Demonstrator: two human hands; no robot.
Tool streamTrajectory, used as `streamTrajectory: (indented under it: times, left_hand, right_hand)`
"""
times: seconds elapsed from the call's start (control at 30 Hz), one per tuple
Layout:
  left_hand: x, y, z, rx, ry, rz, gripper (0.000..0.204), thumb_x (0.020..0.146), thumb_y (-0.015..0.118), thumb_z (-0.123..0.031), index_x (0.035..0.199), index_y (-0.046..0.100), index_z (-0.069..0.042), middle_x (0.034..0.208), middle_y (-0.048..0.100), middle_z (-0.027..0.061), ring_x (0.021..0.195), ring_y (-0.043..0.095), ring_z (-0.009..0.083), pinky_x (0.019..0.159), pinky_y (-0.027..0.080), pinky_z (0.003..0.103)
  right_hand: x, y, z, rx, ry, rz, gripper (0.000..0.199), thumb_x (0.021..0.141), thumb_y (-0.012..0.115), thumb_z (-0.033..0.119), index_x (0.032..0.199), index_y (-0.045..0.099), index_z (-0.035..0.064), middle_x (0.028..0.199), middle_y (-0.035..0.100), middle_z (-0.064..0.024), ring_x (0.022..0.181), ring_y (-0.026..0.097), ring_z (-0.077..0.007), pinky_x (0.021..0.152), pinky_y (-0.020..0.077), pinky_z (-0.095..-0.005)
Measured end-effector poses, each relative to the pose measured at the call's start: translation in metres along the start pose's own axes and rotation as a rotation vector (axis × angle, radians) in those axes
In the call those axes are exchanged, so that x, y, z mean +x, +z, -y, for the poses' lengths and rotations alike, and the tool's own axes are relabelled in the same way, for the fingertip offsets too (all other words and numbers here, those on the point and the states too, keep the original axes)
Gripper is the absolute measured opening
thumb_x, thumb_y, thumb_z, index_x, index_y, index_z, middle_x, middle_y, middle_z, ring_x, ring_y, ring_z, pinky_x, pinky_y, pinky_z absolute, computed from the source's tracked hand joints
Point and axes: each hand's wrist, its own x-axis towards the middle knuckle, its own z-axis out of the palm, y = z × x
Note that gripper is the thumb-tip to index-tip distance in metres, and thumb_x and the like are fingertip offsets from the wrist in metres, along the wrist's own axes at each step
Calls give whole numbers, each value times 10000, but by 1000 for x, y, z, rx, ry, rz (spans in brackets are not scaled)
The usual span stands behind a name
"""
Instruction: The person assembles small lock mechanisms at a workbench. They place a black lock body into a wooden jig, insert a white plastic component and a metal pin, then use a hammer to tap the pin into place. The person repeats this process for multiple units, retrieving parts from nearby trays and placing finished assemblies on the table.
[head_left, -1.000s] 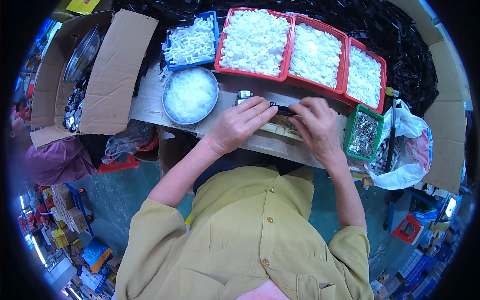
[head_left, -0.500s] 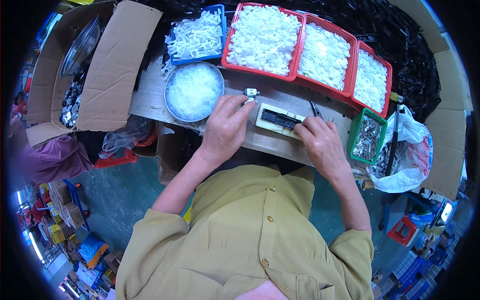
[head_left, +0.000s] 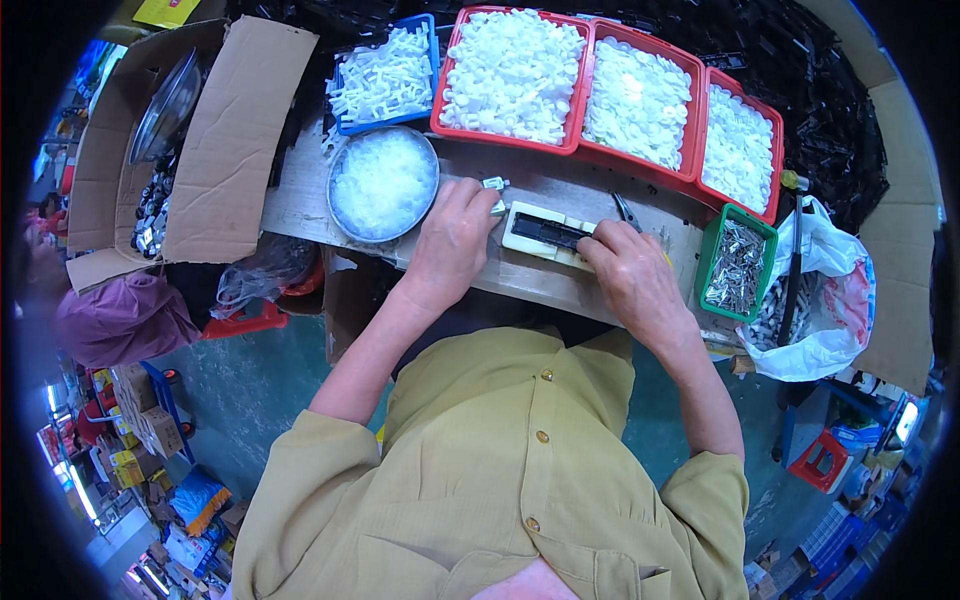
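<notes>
A cream block with a black slot [head_left: 545,232] lies on the wooden bench [head_left: 560,285] between my hands. My left hand [head_left: 452,240] rests palm down at its left end, fingers curled around a small white and metal part [head_left: 494,185]. My right hand [head_left: 625,275] presses on the block's right end, and the tip of a dark metal tool [head_left: 627,209] sticks up behind its fingers. Whether that hand holds the tool is hidden.
A round metal bowl of clear bits [head_left: 383,183] sits left of my hands. Behind stand a blue tray [head_left: 385,80] and three red trays [head_left: 512,75] of white parts. A green tray of metal pins [head_left: 736,265], a white bag [head_left: 822,300] and cardboard boxes [head_left: 225,140] flank the bench.
Both hands have moved apart off the cream block, uncovering its black slot. My left hand slid left toward the bowl with the small part.
</notes>
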Motion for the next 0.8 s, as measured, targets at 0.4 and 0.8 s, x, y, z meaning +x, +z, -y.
streamTrajectory:
  times: [0.4,0.8]
  left_hand:
    - [3,-22,-10,-905,-415,185,243,1007,613,-161,1167,671,14,971,669,-2,818,575,57,717,466,204]
    - [-2,13,-5,-1047,-524,117,205,973,670,-164,1095,682,1,795,610,-42,697,526,20,612,429,181]
  right_hand:
    - [18,-12,18,135,16,-190,322,807,754,135,1106,646,82,978,611,-59,933,629,-235,747,440,-373]
    - [35,27,13,245,113,-236,221,758,780,142,957,709,77,943,608,-53,920,599,-243,752,423,-403]
